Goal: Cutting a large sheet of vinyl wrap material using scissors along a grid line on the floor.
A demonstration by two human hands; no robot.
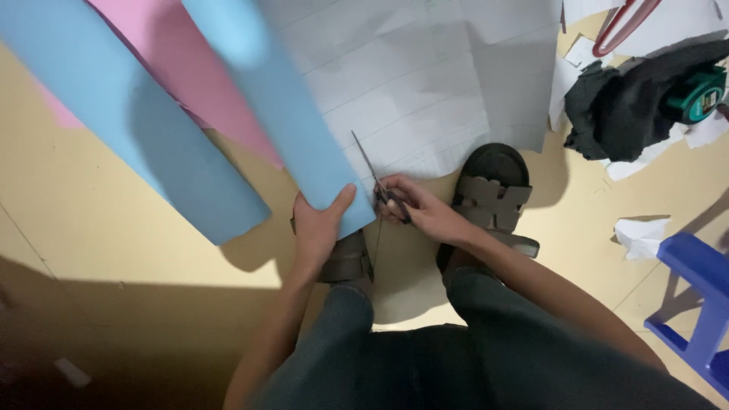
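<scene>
Head camera view: we look down at our own two hands, our knees and the tan floor (pixel 114 220). Our left hand (pixel 319 224) pinches the near end of a long blue paper strip (pixel 288 114) — thumb on top, fingers under it. The strip runs up and away to the far left. Our right hand (pixel 414 209) is closed around the handles of the scissors (pixel 376 178), just right of the strip. The thin blades point away from us, along the strip's right edge.

Another blue strip (pixel 129 114) lies to the left, with pink paper (pixel 190 68) between the two. A big white sheet (pixel 425 83) with lines lies far off under the scissors. We wear brown sandals (pixel 493 193) — one sits right beside our right hand. A dark cloth (pixel 630 106) and a green tape measure (pixel 699 95) lie far right, with white scraps (pixel 642 235) near a blue stool (pixel 702 304).
</scene>
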